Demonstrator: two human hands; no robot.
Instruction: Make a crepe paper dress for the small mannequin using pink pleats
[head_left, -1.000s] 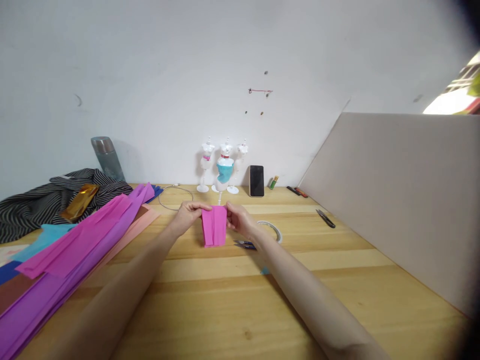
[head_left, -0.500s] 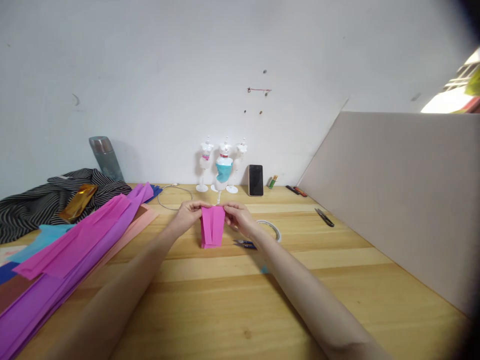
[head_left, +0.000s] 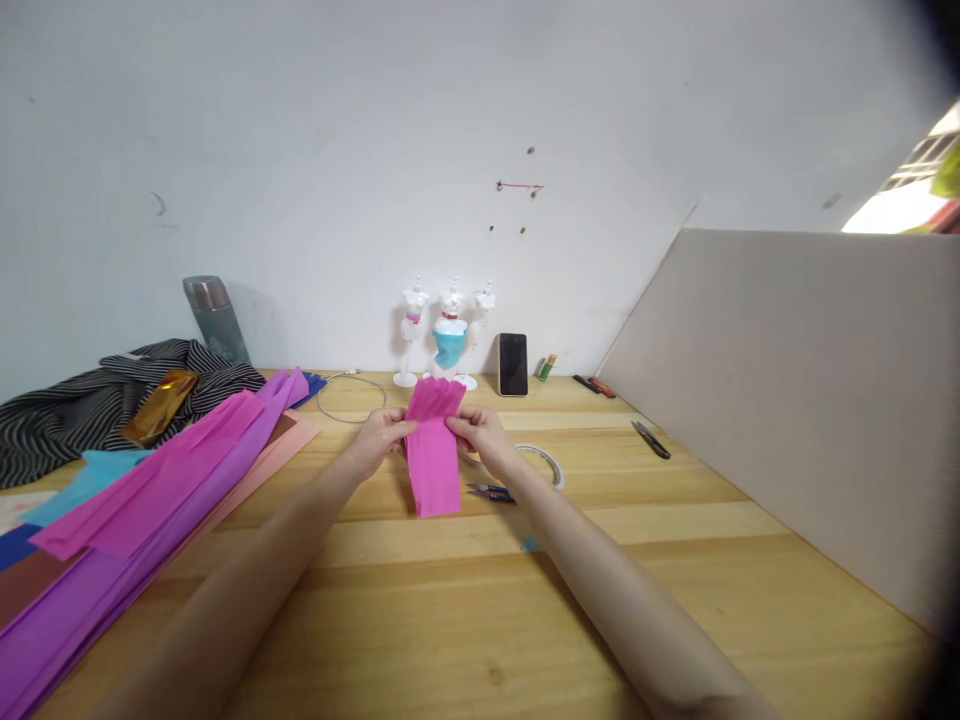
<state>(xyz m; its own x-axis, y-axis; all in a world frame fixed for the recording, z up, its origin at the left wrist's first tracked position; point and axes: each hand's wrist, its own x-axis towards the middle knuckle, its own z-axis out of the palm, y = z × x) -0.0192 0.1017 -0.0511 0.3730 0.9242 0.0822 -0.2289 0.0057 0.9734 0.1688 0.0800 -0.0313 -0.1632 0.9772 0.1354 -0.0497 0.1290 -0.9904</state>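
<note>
A strip of pink crepe paper [head_left: 436, 465] hangs between my two hands above the table. My left hand [head_left: 381, 438] pinches its left edge and my right hand [head_left: 480, 436] pinches its right edge, thumbs on the near face. The top of the paper flares out above my thumbs and looks gathered. Behind it stand small white dress forms; the middle dress form [head_left: 450, 330] wears a turquoise wrap and a red neck band. Blue-handled thread snips [head_left: 491, 493] and a roll of white tape [head_left: 551, 462] lie beside my right wrist, partly covered by it.
Pink and purple crepe sheets [head_left: 172, 480] are heaped at the left, near striped cloth [head_left: 60, 410] and a flask [head_left: 217, 320]. A phone [head_left: 512, 363] leans on the wall. Black scissors [head_left: 650, 440] lie by the right-hand panel [head_left: 810, 400]. A cable [head_left: 351, 397] loops at the back.
The pink paper has turned in my hands: its gathered top now stands up above my fingers and more of its length shows. My grip has moved from the top edge to the sides.
</note>
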